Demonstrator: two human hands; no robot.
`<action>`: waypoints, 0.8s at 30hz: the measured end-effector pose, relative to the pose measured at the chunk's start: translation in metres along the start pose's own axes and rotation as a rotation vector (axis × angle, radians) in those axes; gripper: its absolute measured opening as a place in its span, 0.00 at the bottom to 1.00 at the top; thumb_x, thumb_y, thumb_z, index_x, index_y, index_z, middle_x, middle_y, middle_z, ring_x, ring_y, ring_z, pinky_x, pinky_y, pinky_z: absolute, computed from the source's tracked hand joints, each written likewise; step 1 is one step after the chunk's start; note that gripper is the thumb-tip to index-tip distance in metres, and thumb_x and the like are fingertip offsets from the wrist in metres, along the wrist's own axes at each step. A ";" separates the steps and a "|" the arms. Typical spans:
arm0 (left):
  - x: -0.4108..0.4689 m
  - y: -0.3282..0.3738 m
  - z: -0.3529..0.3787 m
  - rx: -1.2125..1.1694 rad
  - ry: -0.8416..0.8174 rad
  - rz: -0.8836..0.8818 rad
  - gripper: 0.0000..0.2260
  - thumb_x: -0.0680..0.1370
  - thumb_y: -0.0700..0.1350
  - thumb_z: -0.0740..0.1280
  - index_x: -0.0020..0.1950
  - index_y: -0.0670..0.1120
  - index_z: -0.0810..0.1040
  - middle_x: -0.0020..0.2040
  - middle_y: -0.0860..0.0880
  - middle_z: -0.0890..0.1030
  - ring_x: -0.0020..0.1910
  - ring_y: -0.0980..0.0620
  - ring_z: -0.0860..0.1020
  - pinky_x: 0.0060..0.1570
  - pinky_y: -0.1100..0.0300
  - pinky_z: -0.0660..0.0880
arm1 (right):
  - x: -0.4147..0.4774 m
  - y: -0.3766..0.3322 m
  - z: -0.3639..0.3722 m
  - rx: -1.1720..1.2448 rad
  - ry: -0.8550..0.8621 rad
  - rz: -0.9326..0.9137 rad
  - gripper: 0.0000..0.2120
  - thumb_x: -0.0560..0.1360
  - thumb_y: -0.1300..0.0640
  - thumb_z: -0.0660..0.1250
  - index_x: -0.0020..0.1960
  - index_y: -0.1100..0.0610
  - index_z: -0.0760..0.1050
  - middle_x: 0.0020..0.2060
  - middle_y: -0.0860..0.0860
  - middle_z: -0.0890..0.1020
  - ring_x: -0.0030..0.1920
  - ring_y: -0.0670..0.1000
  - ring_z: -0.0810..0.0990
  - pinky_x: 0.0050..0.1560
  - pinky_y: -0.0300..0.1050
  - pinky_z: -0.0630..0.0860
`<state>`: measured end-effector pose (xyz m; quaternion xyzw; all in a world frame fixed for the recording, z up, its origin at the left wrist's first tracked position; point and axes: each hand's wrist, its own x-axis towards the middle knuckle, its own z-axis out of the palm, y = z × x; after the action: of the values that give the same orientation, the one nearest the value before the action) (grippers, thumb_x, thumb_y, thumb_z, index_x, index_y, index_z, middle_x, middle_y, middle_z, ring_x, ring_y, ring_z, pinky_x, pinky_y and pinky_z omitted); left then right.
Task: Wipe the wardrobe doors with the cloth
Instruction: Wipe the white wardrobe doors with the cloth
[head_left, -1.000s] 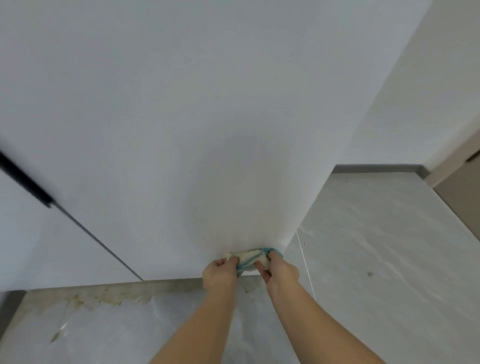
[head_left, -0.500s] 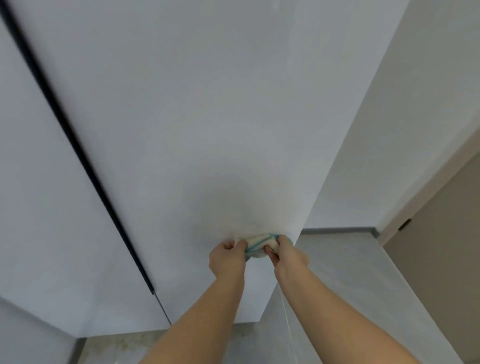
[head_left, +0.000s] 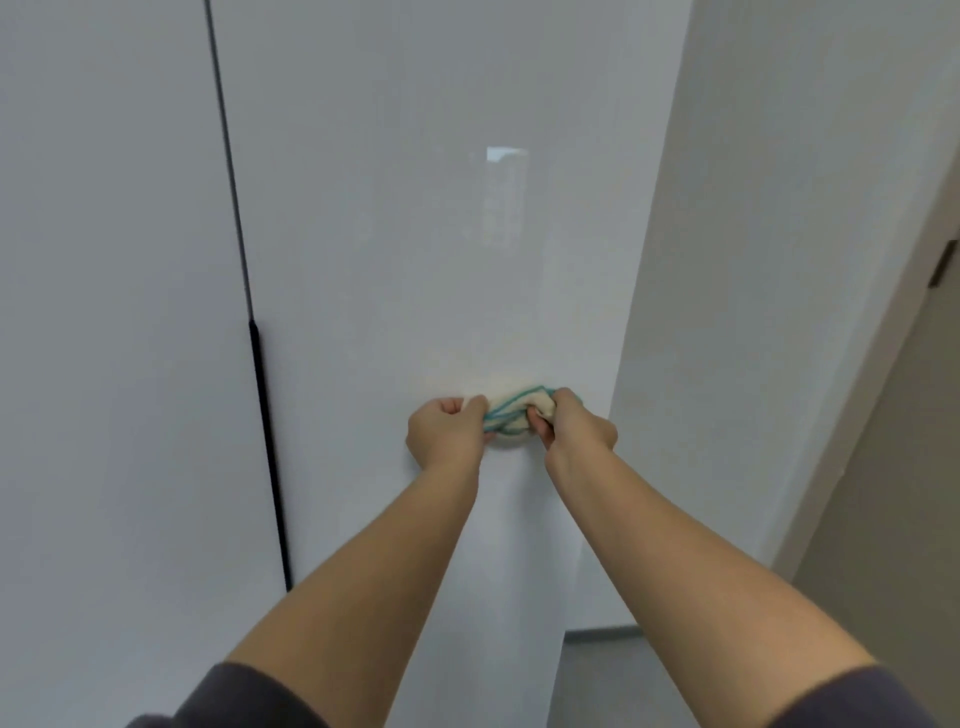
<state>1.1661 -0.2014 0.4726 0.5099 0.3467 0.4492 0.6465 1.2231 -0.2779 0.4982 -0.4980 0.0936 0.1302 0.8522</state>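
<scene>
A cream cloth with teal edging (head_left: 511, 415) is bunched between both hands and pressed against the glossy white right wardrobe door (head_left: 426, 218), near its right edge. My left hand (head_left: 449, 428) grips the cloth's left end. My right hand (head_left: 574, 428) grips the right end with fingers curled over it. The left wardrobe door (head_left: 104, 312) lies beyond a dark vertical gap with a black strip handle (head_left: 267, 441).
The white side wall (head_left: 769, 260) meets the wardrobe's right edge. A beige room door (head_left: 904, 493) with a hinge stands at far right. A grey skirting strip and floor (head_left: 602, 639) show at the bottom between my arms.
Both hands have carried the cloth up the right door from its bottom edge near the floor to mid height. The view has tilted up, so the floor has nearly left the frame.
</scene>
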 end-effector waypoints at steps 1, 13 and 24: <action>0.000 0.016 0.006 -0.006 0.006 0.039 0.05 0.71 0.41 0.72 0.40 0.41 0.79 0.37 0.46 0.81 0.35 0.48 0.81 0.37 0.60 0.80 | -0.003 -0.015 0.007 0.013 -0.024 -0.021 0.07 0.73 0.67 0.68 0.37 0.63 0.71 0.32 0.54 0.78 0.20 0.46 0.77 0.30 0.39 0.79; -0.030 0.154 0.078 -0.122 -0.022 0.461 0.05 0.72 0.43 0.72 0.43 0.46 0.77 0.44 0.44 0.82 0.44 0.47 0.82 0.47 0.49 0.81 | -0.014 -0.179 0.030 0.131 -0.581 -0.230 0.12 0.77 0.65 0.67 0.59 0.66 0.73 0.49 0.60 0.81 0.43 0.53 0.82 0.36 0.44 0.83; -0.085 0.248 0.171 0.012 -0.088 0.669 0.08 0.69 0.42 0.72 0.46 0.45 0.78 0.46 0.44 0.81 0.42 0.47 0.82 0.42 0.52 0.82 | 0.022 -0.269 -0.025 -0.476 -0.506 -1.554 0.19 0.73 0.59 0.67 0.63 0.52 0.72 0.57 0.42 0.72 0.59 0.44 0.71 0.60 0.31 0.67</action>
<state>1.2342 -0.3211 0.7532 0.6181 0.1347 0.6120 0.4746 1.3274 -0.4229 0.7013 -0.5428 -0.4980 -0.3681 0.5674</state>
